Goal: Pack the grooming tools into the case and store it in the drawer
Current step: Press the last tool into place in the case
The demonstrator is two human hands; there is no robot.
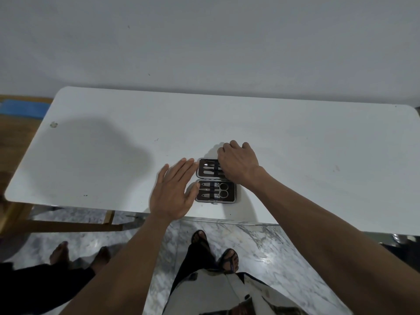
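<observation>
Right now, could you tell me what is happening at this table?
A person stands at a white table with a small grooming case lying open near its front edge, tools strapped in both halves. The right hand reaches into the far half, fingers curled over it. The left hand rests flat and open beside the case.

The bench (295, 137) top looks smooth, matt white; the open case (230, 189) has a dark lining and grey rim, holding shiny metal tools (210, 189); the floor (261, 242) is glossy veined marble
</observation>
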